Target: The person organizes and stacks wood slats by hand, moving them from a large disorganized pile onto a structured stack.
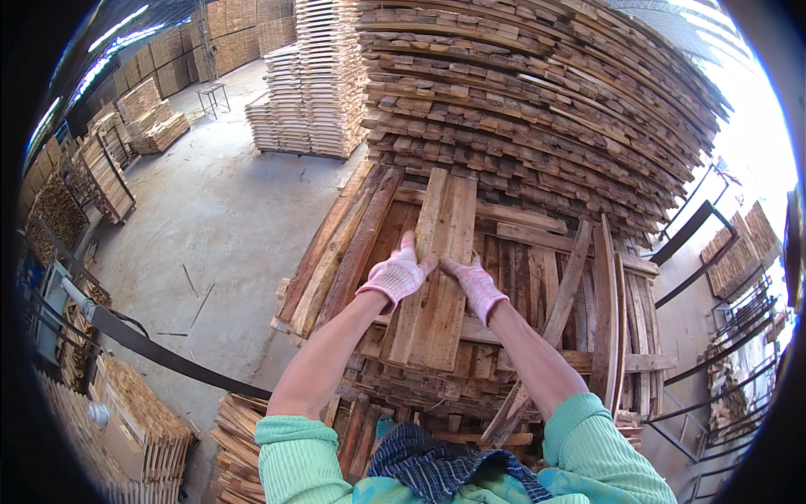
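Two wooden boards lie side by side in front of me, pointing away: a narrow board (420,304) on the left and a wider board (456,231) on the right. My left hand (396,277), in a pink and white knit glove, grips the left edge of the pair with its thumb on top. On the opposite edge, my right hand (475,286), gloved alike, holds the wider board. Both thumbs point inward and nearly meet. The fingers under the edges are partly hidden. Beneath is a stack of boards laid crosswise (537,277).
A tall stack of rough boards (529,92) rises just behind. Several long boards (336,252) lie at the stack's left side. One board (567,286) slants at the right. A black curved rail (168,357) crosses the lower left. Paler stacks (315,84) stand farther back on the concrete floor (218,193).
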Available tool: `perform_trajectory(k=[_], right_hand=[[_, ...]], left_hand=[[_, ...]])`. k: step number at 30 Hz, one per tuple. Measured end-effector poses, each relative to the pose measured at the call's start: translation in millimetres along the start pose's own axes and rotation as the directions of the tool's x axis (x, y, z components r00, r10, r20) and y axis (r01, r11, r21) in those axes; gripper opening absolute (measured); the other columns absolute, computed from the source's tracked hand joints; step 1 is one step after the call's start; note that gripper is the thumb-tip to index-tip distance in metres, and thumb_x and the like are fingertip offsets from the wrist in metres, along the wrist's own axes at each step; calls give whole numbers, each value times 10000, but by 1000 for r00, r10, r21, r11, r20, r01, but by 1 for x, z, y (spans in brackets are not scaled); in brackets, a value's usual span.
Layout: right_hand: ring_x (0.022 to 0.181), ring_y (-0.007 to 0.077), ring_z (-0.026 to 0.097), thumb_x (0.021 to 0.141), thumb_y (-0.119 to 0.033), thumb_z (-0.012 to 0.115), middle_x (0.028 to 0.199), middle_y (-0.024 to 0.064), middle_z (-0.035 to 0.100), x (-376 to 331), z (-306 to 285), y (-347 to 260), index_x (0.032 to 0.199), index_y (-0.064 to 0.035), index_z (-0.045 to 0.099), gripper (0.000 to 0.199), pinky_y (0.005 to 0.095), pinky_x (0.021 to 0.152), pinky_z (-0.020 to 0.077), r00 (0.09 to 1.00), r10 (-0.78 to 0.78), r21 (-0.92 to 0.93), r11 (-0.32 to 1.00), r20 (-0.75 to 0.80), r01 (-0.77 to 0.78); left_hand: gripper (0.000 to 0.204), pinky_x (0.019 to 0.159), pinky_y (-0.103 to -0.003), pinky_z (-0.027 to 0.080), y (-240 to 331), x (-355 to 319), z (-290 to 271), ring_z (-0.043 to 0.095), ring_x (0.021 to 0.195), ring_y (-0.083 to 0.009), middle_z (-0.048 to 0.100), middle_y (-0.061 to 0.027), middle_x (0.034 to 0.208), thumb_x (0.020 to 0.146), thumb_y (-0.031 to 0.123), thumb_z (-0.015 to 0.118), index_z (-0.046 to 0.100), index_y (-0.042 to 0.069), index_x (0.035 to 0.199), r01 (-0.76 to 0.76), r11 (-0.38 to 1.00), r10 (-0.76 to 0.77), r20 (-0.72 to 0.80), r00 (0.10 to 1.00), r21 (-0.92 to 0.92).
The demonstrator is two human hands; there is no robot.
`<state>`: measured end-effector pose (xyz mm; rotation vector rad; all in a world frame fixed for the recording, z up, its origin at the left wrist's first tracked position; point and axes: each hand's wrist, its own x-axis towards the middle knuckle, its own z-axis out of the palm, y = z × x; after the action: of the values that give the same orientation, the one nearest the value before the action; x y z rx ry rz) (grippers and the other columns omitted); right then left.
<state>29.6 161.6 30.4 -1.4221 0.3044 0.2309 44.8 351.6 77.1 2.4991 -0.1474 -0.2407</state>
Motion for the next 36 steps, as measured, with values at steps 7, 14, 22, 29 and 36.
perform_trajectory(k=[7,14,22,29,36], right_hand=[[1204,307,602,839,-250,833,1363,196,563,-5,29,3,1576,-49,82,1072,485,943,561,998,-16,75,997,53,12],[1271,291,553,816,-308,847,1389,207,554,9,87,1,1594,19,2,1195,388,1069,464,995,-51,72,996,-84,57],[1154,243,629,922,-351,743,1356,145,589,36,68,35,1505,-23,298,803,338,986,541,991,-130,149,980,-11,130],[1246,293,552,869,-430,777,1409,184,533,23,88,30,1569,15,212,1003,393,1025,494,969,-182,-188,971,-168,149],[1224,283,551,904,-401,758,1428,167,517,22,90,24,1558,-14,245,917,397,1009,494,995,-92,-31,995,-36,91]], left_hand=[[740,1120,-453,413,-195,29,-119,504,1340,-417,556,-286,1393,992,595,425,439,32,1472,340,917,-284,-256,924,208],[681,1174,-395,336,-176,33,-94,434,1417,-364,490,-212,1504,1047,519,297,448,19,1485,165,986,-164,17,986,-25],[675,1094,-468,439,-167,36,-90,568,1276,-424,594,-283,1351,1020,544,361,559,-16,1343,131,991,-131,-3,991,37],[800,1004,-477,478,-177,25,-99,606,1215,-438,634,-320,1261,992,626,397,471,-72,1376,147,988,-145,56,988,-47],[773,1001,-473,479,-175,24,-96,617,1200,-433,643,-311,1248,998,608,394,457,-61,1380,217,973,-213,47,976,-82]])
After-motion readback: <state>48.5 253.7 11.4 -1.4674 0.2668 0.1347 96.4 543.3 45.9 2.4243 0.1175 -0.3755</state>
